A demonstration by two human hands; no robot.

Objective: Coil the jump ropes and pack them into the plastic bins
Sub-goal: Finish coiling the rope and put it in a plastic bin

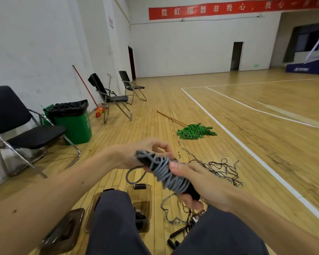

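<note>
A grey jump rope (166,172) is wound in many turns around its black handles, held at chest height over my knees. My left hand (142,153) grips the upper end of the bundle, and a loose grey loop hangs below it. My right hand (197,183) grips the lower end, thumb across the coils. Below, between my legs, stands an open brown plastic bin (143,192) with dark rope inside. More dark jump ropes (219,170) lie tangled on the wooden floor to the right, with black handles (175,242) near my right leg.
A second brown bin (92,208) and a lid (63,230) lie by my left leg. Black folding chairs (26,133) stand at left beside a green waste bin (75,120). A green mop (195,131) lies on the floor ahead.
</note>
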